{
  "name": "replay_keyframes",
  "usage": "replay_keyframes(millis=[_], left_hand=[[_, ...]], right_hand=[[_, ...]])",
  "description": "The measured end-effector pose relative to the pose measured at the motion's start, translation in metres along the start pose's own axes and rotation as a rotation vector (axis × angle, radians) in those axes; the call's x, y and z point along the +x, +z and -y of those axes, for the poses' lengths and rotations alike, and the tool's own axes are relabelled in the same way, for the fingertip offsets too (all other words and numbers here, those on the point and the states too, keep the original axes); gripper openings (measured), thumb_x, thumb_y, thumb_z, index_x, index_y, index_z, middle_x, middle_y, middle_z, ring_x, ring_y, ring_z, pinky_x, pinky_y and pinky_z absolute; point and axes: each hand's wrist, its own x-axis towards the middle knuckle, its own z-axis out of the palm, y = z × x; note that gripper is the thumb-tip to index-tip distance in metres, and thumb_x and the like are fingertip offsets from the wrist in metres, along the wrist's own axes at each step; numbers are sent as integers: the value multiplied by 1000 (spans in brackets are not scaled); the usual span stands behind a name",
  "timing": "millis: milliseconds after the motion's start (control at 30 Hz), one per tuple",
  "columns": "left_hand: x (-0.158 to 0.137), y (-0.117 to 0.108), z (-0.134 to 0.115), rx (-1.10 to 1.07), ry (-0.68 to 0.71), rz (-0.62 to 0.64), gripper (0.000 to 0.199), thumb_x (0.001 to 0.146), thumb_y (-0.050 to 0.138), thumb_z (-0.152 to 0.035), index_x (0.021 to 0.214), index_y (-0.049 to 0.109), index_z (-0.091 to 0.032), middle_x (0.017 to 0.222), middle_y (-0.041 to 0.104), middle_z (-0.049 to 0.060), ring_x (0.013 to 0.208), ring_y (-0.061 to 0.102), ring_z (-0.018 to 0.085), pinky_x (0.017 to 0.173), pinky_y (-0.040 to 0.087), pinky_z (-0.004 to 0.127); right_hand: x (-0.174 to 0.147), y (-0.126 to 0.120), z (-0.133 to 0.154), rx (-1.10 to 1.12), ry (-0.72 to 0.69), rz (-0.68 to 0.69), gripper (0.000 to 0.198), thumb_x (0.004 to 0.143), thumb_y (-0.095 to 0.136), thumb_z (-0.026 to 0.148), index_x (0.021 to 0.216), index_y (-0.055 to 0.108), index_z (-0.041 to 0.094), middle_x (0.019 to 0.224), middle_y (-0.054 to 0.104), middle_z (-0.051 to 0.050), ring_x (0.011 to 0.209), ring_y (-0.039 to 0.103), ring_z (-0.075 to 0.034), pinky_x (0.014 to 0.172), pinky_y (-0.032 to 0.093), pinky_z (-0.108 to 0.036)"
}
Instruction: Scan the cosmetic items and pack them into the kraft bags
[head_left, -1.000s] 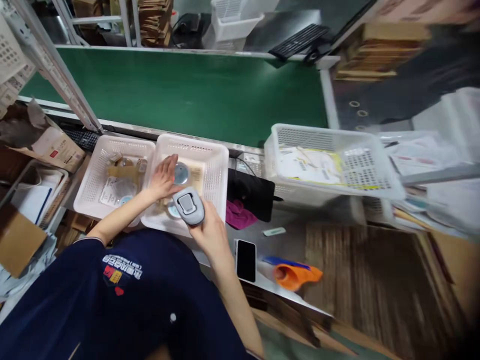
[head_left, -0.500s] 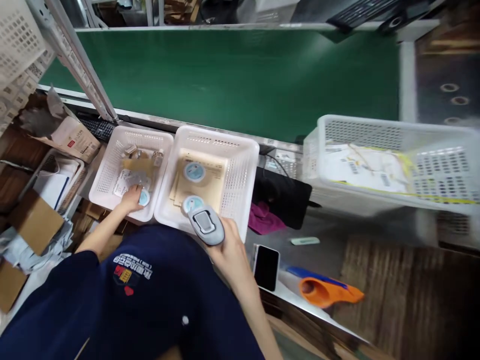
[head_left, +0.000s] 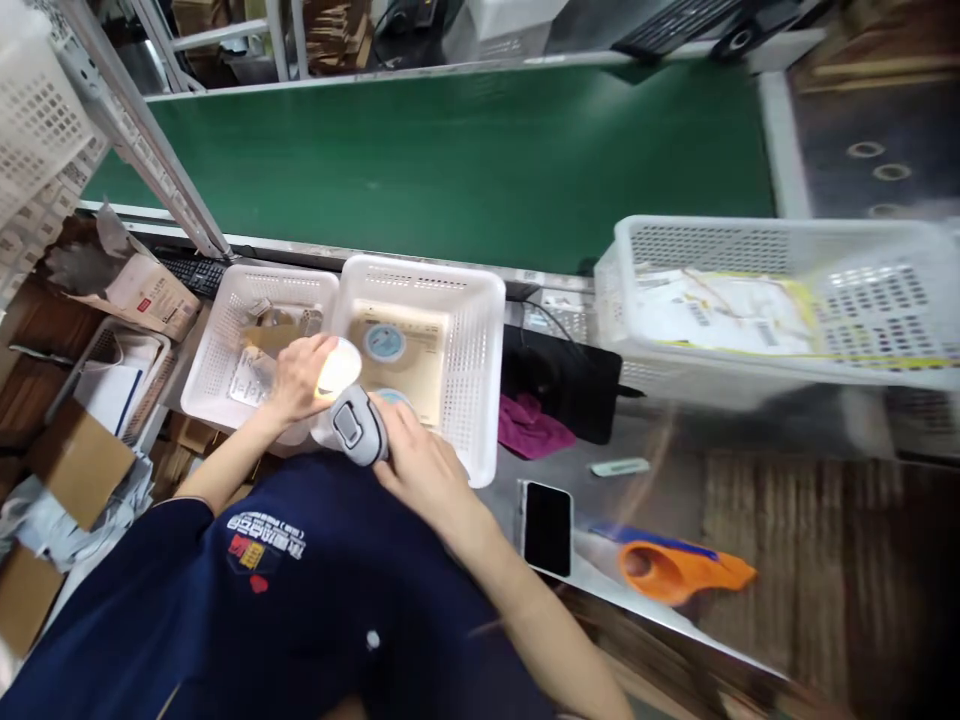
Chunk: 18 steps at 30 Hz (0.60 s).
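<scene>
At the far left of the frame I see cardboard boxes (head_left: 139, 290) and a black keyboard (head_left: 191, 270) under a slanted metal post (head_left: 150, 150), then the left white basket (head_left: 225, 350) holding loose packets. My left hand (head_left: 296, 378) is clenched around a small round disc (head_left: 339, 367), lifted over the seam between that basket and the middle white basket (head_left: 480, 330); the disc's face glows with light and tilts toward the lower right. Just beside it, touching or nearly so, my right hand (head_left: 420, 465) is wrapped around a grey handheld scanner (head_left: 354, 428), whose long axis runs from lower right up to upper left, its head aimed straight at the disc. So the disc lies up and left of the scanner, and the left hand alone carries it. In the middle basket a second round disc (head_left: 385, 342) rests on brown paper. Further right on the counter (head_left: 637, 440) lie a dark pouch (head_left: 559, 380), a magenta cloth (head_left: 529, 425), a black phone (head_left: 546, 513) and an orange tool (head_left: 679, 570). A large white basket (head_left: 750, 240) of papers fills the right, with the green conveyor belt (head_left: 450, 160) across the upper frame
</scene>
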Motion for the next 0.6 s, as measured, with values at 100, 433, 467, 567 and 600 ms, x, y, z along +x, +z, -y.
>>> replay_keyframes(millis=[100,433,467,567,600], left_hand=[[12,17,-13,-45,52,61,102,94,82,-75,174,55,-18,175,57,24,157,55,47,130,47,58],[-6,19,121,-95,-684,174,54,94,92,-41,134,66,-16,143,75,24,144,67,43,119,57,61],[-11,19,127,-103,-716,203,54,90,95,-40,128,66,-15,134,78,24,135,71,42,113,60,59],[-18,15,129,-148,-767,226,39,88,91,-27,116,66,-15,113,81,18,109,78,36,99,64,52],[-18,11,128,-204,-773,207,35,86,87,-23,114,68,-15,111,82,17,106,79,34,98,64,50]], right_hand=[[-24,2,-22,62,65,-77,86,87,62,20,172,52,20,153,69,-19,113,79,-39,83,66,-45],[-85,31,-66,384,269,-296,60,99,69,49,152,65,22,139,74,-17,129,76,-38,108,64,-49],[-81,32,-63,393,264,-290,59,99,69,49,151,65,22,139,74,-17,129,76,-38,109,64,-50],[-65,30,-53,396,214,-271,58,98,68,43,152,65,22,138,74,-17,131,75,-38,108,64,-51],[-59,27,-49,394,190,-259,59,98,66,40,154,63,21,139,73,-17,132,75,-38,108,65,-51]])
